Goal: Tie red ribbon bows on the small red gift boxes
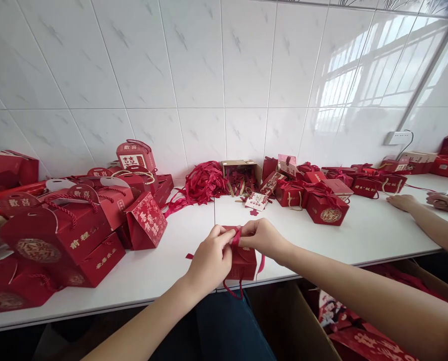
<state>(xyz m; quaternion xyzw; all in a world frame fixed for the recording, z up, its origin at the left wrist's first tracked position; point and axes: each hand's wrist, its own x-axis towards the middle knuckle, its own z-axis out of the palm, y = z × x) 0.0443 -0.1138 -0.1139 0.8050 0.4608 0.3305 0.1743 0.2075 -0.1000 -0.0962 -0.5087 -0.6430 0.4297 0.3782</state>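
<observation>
A small red box sits at the table's front edge, with a twisted red cord hanging from its near side. Across its top runs a red ribbon, whose loose ends show on both sides of the box. My left hand pinches the ribbon from the left, fingers closed. From the right, my right hand closes its fingers on the same ribbon, fingertips almost meeting those of the left. The hands partly hide the box top and the middle of the ribbon.
Red boxes are stacked at left. A ribbon pile and an open carton stand by the wall, with finished-looking boxes at right. Another person's hands rest far right. Below the table is a cardboard box.
</observation>
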